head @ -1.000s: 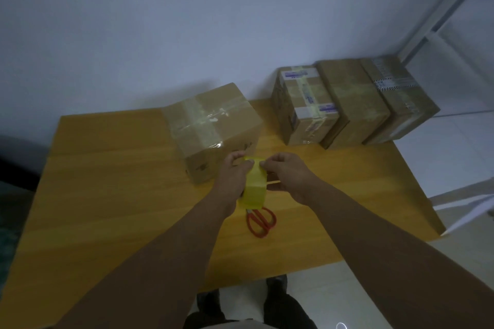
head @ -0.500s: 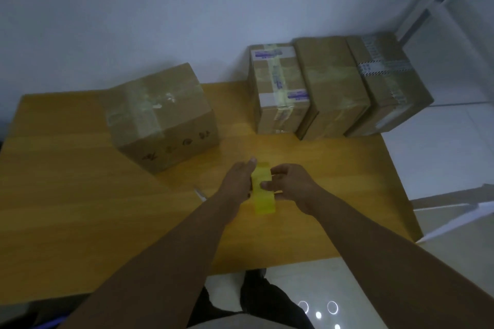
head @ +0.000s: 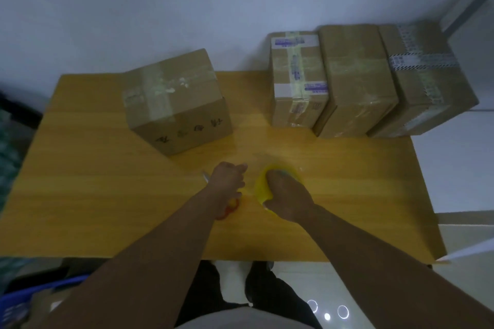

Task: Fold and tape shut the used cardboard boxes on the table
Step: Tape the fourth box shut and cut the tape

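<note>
My right hand grips the yellow tape roll, pressing it down on the wooden table just in front of me, fingers curled over its top. My left hand sits loosely curled just beside the roll, over the red-handled scissors; whether it grasps anything, such as a tape end or the scissors, I cannot tell, since the hand hides most of them. A pale sliver pokes out at its left edge, perhaps a blade tip.

The cardboard boxes stand beyond my hands. The nearest box is turned at an angle, its top flaps down and crossed with clear tape. Three more boxes stand in a tight row at the far right edge, against the wall, all closed and taped, so I judge the work is nearly done.

The risks I see from here: the free tape end can fall back onto the roll and vanish in this dim light, costing me time picking at it. If I reach for the scissors blind under my own wrist, I may catch a blade rather than a handle. The rightmost box overhangs the table edge, so a nudge along the row may tip it off. A loose strip could also stick to the tabletop
</note>
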